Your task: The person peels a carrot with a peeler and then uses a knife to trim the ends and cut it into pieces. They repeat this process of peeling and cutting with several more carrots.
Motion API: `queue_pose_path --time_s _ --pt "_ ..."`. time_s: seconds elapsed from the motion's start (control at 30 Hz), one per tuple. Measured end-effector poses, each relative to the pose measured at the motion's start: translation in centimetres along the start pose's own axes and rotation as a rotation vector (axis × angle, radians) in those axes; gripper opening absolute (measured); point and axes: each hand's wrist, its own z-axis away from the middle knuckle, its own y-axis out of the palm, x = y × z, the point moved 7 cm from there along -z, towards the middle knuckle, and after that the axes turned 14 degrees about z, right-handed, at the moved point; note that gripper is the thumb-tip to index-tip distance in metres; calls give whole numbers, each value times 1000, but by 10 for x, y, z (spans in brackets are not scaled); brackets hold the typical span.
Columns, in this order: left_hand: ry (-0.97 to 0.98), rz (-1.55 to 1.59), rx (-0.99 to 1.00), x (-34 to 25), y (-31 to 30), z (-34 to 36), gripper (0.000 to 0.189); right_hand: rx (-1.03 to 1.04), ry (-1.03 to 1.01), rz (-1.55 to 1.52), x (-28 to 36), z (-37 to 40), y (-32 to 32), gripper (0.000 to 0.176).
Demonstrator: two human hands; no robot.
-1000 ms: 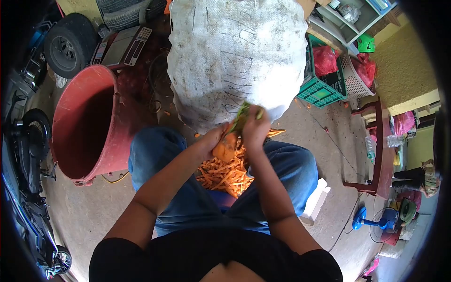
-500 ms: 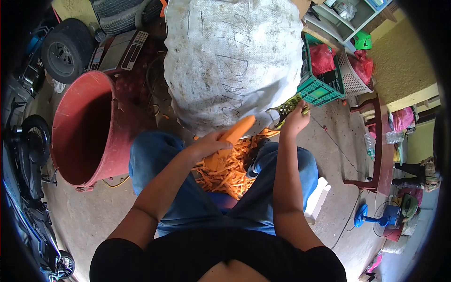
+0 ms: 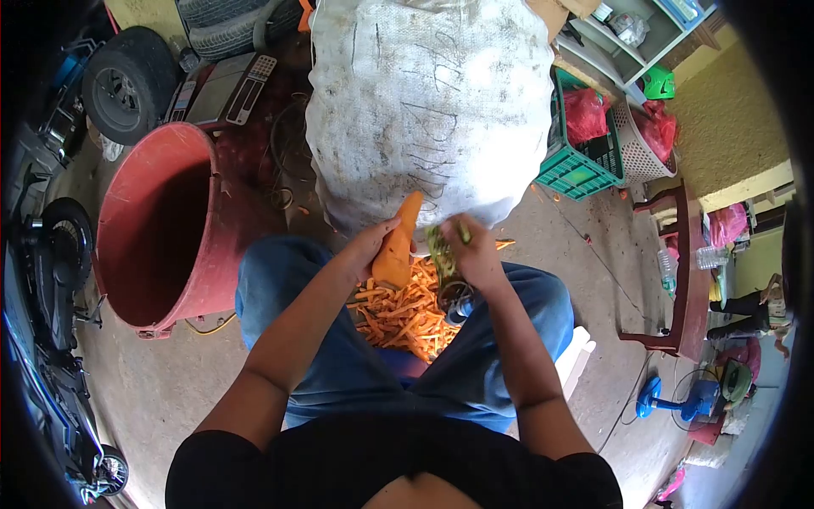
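My left hand (image 3: 367,251) is closed around the thick lower part of a large peeled-looking carrot (image 3: 395,253), whose narrow tip points up and away. Just to its right, my right hand (image 3: 476,254) grips a green peeler with a holed blade (image 3: 444,254); the blade is beside the carrot and blurred. Beneath both hands, between my knees, lies a heap of orange carrot peelings (image 3: 411,316). Directly beyond my hands stands a big white woven sack (image 3: 432,110) with dark handwriting on it.
To the left is a large red tub (image 3: 153,229), with a scale (image 3: 225,93) and a car wheel (image 3: 127,85) behind it. A green crate (image 3: 578,174) and a white basket (image 3: 640,153) holding red bags stand to the right, near a reddish-brown wooden bench (image 3: 691,280).
My right hand has swung in with the peeler from the far right to beside the carrot. My left hand has drawn the carrot slightly left and turned it more upright.
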Motion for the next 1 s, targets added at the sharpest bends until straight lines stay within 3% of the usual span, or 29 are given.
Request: queue_pose_path --time_s 0.07,0.17,0.27,0.33,0.37,0.43,0.47,0.53,0.63,0.67,0.77,0.93,1.0 --pt "15 -21 72 -4 2 0 38 110 -215 503 10 6 12 17" --pt "7 101 113 -3 2 -1 37 184 -177 543 3 8 19 17" --pt "123 63 85 -12 8 5 35 255 -162 530 -5 10 25 17" --pt "346 45 179 -31 21 16 27 272 -164 525 -6 11 29 18" --pt "346 44 181 -32 23 17 27 201 -85 409 -8 9 25 20" --pt "708 64 161 -56 20 31 18 126 -7 290 -15 6 26 23" --pt "707 62 161 -57 23 33 18 136 84 285 -28 5 32 24" --pt "970 174 271 -71 32 50 19 141 174 278 -46 5 47 26" --pt "987 184 343 -64 40 52 24 199 299 -160 -66 7 87 25" --pt "995 156 350 -61 43 52 24 199 296 -159 -69 6 92 25" --pt "960 107 366 -51 47 47 24 78 351 -620 -54 4 90 18" --pt "852 -103 422 -56 45 42 22 28 439 -751 -51 -11 76 15" --pt "818 -92 418 -61 44 46 20 -10 256 -501 -46 -22 61 14"
